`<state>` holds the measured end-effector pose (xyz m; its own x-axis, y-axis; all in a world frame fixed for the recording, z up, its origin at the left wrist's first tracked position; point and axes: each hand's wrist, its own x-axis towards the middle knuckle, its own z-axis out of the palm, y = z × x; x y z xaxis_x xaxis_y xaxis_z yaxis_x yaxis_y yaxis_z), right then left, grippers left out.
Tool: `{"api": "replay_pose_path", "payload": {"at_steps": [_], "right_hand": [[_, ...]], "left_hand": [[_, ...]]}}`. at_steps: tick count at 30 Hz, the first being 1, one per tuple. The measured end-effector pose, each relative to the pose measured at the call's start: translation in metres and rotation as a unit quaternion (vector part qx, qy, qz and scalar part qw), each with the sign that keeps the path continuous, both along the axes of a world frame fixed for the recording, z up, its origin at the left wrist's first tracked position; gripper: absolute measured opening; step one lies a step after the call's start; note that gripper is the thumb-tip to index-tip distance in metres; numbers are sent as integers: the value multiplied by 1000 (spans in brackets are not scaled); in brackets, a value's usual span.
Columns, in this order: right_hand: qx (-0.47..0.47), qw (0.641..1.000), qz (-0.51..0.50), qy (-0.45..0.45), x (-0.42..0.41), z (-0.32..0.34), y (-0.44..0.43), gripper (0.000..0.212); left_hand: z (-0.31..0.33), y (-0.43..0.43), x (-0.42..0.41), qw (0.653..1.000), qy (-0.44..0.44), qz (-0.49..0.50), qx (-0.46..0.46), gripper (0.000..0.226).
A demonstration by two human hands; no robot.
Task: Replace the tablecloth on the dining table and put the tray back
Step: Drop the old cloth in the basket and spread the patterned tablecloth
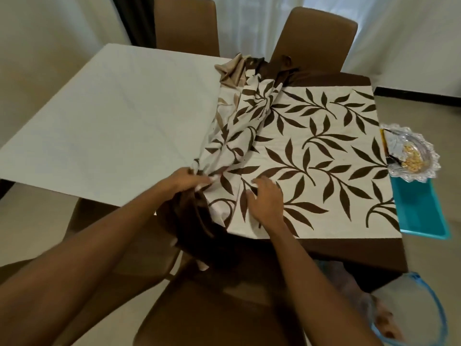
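Note:
A cream tablecloth [324, 151] with dark brown leaves and a brown border covers the right half of the dining table [104, 121]. The table's pale left half is bare. The cloth is bunched in a ridge down the middle. My left hand [189, 182] grips that bunched fold at the near edge. My right hand [265, 201] lies flat, fingers spread, on the spread cloth just to the right. A silvery glass tray [411, 153] with small yellow bits rests beyond the table's right edge, on a turquoise bin.
The turquoise plastic bin [421, 213] stands at the table's right side. Brown chairs stand at the far side [187, 23] [316, 38] and just below me [212, 308]. A blue-rimmed container [424, 315] sits on the floor at bottom right.

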<state>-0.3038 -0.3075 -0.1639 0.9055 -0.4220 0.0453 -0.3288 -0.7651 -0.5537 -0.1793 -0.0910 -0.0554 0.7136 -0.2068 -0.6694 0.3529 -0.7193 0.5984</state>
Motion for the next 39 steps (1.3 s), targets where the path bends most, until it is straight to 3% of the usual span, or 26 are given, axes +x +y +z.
{"api": "replay_pose_path", "payload": {"at_steps": [2, 5, 9, 12, 17, 22, 26, 30, 36, 39], "right_hand": [[-33, 999, 16, 36, 2, -8, 36, 40], [-96, 992, -6, 85, -6, -20, 59, 52], [-109, 987, 10, 116, -5, -22, 58, 61], [-96, 986, 7, 138, -5, -21, 59, 66], [-92, 986, -6, 136, -5, -21, 61, 66], [-91, 989, -25, 118, -4, -21, 66, 66], [-80, 987, -60, 125, 4, -13, 69, 61], [-52, 982, -131, 123, 34, 2, 79, 54], [-30, 997, -66, 27, 98, 2, 126, 46], [8, 997, -73, 40, 126, -5, 158, 48]], "left_hand": [[-7, -2, -9, 979, -74, -143, 123, 81], [-20, -7, -19, 948, -107, -230, 189, 69], [-20, 2, -20, 999, -6, -51, 11, 49], [-18, 27, -8, 999, 24, 29, -15, 48], [-14, 79, 38, 990, -118, 21, 79, 43], [1, 128, 77, 952, -221, -32, 209, 70], [-7, 163, 102, 938, -251, 37, 235, 61], [-24, 177, 125, 903, -251, 107, 332, 62], [-46, 206, 145, 891, -227, 55, 388, 69], [-55, 224, 155, 891, -254, 15, 377, 70]]}}
